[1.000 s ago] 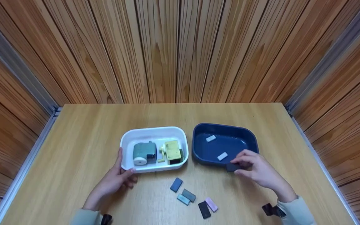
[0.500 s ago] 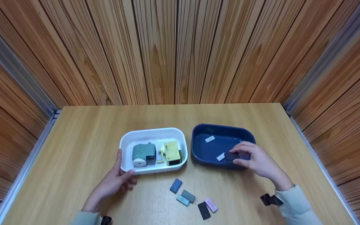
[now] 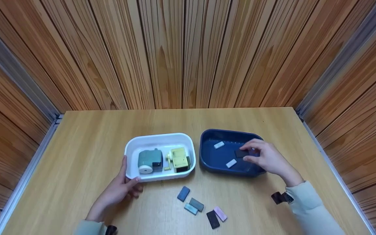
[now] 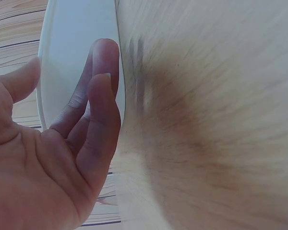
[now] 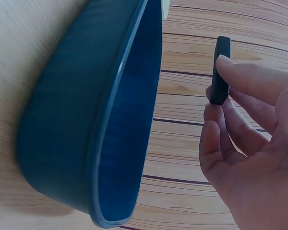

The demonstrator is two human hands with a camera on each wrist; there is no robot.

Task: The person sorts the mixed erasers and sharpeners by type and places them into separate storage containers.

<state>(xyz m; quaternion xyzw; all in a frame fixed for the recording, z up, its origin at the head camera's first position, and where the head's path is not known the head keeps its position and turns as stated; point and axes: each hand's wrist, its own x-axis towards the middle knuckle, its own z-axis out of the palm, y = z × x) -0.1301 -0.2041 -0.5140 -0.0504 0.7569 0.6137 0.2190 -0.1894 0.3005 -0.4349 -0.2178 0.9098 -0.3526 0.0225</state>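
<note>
Eraser (image 3: pixel 241 153) pinched flat in right hand (image 3: pixel 266 160), hanging over blue tray (image 3: pixel 207 156); left hand (image 3: pixel 119 189) open against white tray (image 3: pixel 135 143).

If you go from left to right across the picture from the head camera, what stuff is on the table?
left hand → white tray → blue block → pink block → dark blue tray → right hand, holding a dark block.

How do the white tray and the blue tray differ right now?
The white tray holds two pencil sharpeners; the blue tray holds two small pale erasers. The left hand rests on the white tray's rim; the right hand holds a dark eraser above the blue tray. Both are rounded rectangles, side by side.
</note>
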